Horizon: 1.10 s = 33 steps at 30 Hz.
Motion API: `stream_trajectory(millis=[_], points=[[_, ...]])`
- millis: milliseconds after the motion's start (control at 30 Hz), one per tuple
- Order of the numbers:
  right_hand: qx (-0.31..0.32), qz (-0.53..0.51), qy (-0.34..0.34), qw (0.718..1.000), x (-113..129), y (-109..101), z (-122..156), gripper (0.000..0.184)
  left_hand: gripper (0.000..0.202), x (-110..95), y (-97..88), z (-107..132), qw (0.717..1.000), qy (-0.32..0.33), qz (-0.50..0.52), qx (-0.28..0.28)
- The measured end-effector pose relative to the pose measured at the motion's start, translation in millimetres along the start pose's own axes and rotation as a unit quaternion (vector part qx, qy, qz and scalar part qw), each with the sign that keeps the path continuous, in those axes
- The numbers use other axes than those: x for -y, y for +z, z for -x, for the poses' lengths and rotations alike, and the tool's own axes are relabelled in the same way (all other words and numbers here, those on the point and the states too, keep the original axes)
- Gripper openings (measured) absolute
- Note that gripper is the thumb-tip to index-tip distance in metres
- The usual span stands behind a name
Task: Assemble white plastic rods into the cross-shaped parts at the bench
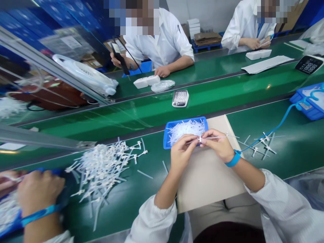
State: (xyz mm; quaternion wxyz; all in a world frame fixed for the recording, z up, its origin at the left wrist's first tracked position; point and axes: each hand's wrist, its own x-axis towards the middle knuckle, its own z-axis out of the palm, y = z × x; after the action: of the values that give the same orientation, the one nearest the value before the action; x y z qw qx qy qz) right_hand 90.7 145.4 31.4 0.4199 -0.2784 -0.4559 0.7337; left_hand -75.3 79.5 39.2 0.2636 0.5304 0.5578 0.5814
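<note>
Right now, your left hand (182, 152) and right hand (217, 145) are curled nearly closed, pinching a white plastic fitting (199, 139) over the near edge of a blue tray (165, 140). A loose pile of white fittings (103, 168) lies left, beside a co-worker's hand (37, 192).

A digital blood pressure monitor (180, 98) lies on the green conveyor belt (101, 123), near a white two-part case (146, 81).

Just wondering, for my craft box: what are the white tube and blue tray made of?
The thin white tube looks like plastic, pale and slightly see-through, though that's hard to tell. The blue tray looks like smooth moulded plastic, with a shiny rim.
</note>
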Motion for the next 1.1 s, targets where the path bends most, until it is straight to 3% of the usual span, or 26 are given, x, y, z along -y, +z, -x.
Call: stream_trajectory(millis=[233,467,733,1100], points=[[-0.002,0.007,0.017,1.000,-6,-6,-1,0.034,0.008,-3,-0.4,0,1.000,-0.001,-0.014,0.007],[0.006,0.004,0.018,1.000,-13,-9,-3,0.032,0.011,-4,-1.7,1,0.997,0.050,-0.057,0.013],[-0.004,0.031,0.013,0.999,-4,-6,-1,0.033,0.014,-7,-3.6,3,0.988,0.100,-0.121,0.014],[-0.035,0.017,0.027,0.999,-7,2,3,0.030,0.012,-1,1.8,7,0.985,0.128,-0.110,-0.033]])
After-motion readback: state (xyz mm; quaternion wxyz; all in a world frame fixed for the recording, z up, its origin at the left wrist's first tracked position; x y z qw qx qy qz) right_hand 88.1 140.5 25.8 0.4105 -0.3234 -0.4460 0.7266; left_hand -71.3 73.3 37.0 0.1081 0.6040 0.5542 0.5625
